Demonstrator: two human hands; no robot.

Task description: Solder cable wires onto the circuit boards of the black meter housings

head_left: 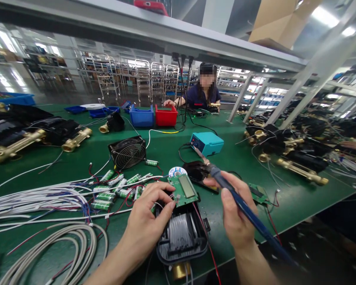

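Observation:
My right hand [237, 208] is closed round the dark blue handle of a soldering iron [222, 180], its tip pointing up and left toward the teal soldering station [207, 143]. With thumb and fingers my left hand [151, 209] pinches the left edge of a green circuit board [183, 190] that carries a small grey display. Beneath the board lies an open black housing [180, 233] with a brass fitting [180, 271] at its near end. A solder spool [178, 171] sits just behind the board. The iron's dark holder [200, 174] stands beside it.
Green battery packs [103, 200], bundled white wires [41, 202] and a coiled grey cable [74, 241] lie at left. A black fan [127, 152] and blue [141, 116] and red bins [166, 116] stand behind. Brass-fitted meters [302, 168] crowd the right. Another person [203, 93] sits opposite.

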